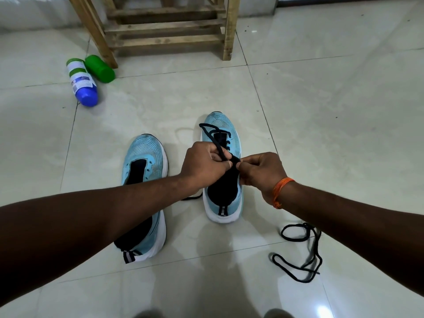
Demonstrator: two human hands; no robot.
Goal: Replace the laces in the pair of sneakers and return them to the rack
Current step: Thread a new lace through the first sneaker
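Sneakers, pale blue with white soles, stand side by side on the tiled floor [321, 111], toes toward the wooden rack [165, 31]. Left sneaker [144, 154]: no lace, eyelets bare. Right sneaker [218, 121]: black lace [212, 138] threaded through the eyelets nearest the toe. From there a strand rises back to the left hand [204, 166], whose grip is narrow, thumb and curled fingers pinching it above the tongue. Right hand [261, 171] just beside, fingertips nearly touching the left thumb, grip pinching the same lace at its end. Another stretch of lace trails on the floor at the shoe's left side. Second lace [298, 253] lies loose in loops under the right forearm. Orange thread [278, 189] on right wrist. Two bottles [82, 83] lie near the rack's left leg.
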